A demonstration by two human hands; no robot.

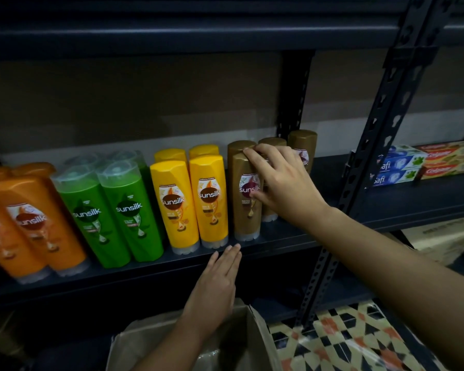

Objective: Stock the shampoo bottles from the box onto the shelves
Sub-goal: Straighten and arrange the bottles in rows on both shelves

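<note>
Shampoo bottles stand in colour groups on the dark shelf (279, 245): orange bottles (38, 223) at the left, green bottles (123, 210), yellow bottles (209, 199), then several brown bottles (245, 210). My right hand (281, 183) reaches in from the right and wraps around a brown bottle (269, 216) in the front row, of which only the base shows. Its fingertips touch the cap of the neighbouring brown bottle. My left hand (214, 287) is flat with fingers straight, just under the shelf's front edge and above the open cardboard box (255, 333); it holds nothing.
A perforated black upright (359, 178) crosses in front, to the right of the brown bottles. Toothpaste cartons (423, 163) lie on the shelf beyond it. A cardboard carton (445, 236) sits lower right. The patterned tiled floor (359, 341) shows beside the box.
</note>
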